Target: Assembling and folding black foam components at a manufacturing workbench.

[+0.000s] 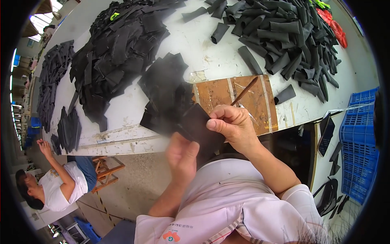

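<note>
In front of my body, above the table's near edge, I hold a black flat piece [198,124] of sheet material. My right hand [237,127] pinches its right edge between thumb and fingers. My left hand [183,156], slightly smeared by motion, grips its lower left edge. A thin brown stick [245,90] slants up from behind my right fingers. Whether that hand holds the stick or it lies on the board cannot be made out. Under it is a stained brown board [266,101] with strips of tape. A smaller heap of black flat pieces [164,85] lies just beyond my left hand.
A large pile of black flat pieces [122,44] covers the table's [195,44] far left. Black rolled tubes [292,36] are heaped at the far right, by a red plastic bag [333,28]. Blue crates [357,142] stand at right. Another person [61,183] sits at left.
</note>
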`<state>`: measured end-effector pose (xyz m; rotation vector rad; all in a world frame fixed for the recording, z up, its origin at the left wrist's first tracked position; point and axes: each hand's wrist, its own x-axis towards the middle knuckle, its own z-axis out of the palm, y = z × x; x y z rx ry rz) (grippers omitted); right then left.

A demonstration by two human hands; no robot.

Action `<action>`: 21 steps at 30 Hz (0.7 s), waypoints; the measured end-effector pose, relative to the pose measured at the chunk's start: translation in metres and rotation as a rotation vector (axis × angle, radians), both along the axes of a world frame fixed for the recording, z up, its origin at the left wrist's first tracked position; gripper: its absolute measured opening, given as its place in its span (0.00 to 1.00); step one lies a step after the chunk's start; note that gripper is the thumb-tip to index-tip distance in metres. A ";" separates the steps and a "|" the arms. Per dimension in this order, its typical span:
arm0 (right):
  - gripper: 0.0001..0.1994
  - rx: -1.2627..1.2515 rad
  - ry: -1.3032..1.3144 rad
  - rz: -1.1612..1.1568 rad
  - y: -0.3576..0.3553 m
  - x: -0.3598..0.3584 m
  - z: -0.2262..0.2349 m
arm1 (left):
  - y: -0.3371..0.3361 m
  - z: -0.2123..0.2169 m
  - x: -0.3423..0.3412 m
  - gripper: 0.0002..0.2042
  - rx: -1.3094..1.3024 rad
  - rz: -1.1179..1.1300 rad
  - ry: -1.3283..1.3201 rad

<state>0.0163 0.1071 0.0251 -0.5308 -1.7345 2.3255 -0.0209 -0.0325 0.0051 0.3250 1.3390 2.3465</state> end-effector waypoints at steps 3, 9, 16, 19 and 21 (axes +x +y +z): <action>0.08 0.254 0.057 0.099 0.012 0.013 0.000 | -0.004 0.015 -0.015 0.17 -0.007 -0.122 -0.264; 0.06 0.548 0.160 0.176 0.030 0.024 0.003 | 0.002 0.046 -0.052 0.12 -0.254 -0.510 -0.169; 0.06 0.937 0.224 0.263 0.036 0.025 0.006 | 0.006 0.057 -0.053 0.03 -0.694 -0.729 0.090; 0.07 1.237 0.181 -0.064 0.025 0.027 0.014 | 0.011 0.047 -0.033 0.03 -0.720 -0.504 0.196; 0.07 1.293 0.137 -0.328 0.012 0.033 0.017 | 0.016 0.044 -0.014 0.03 -0.593 -0.270 0.105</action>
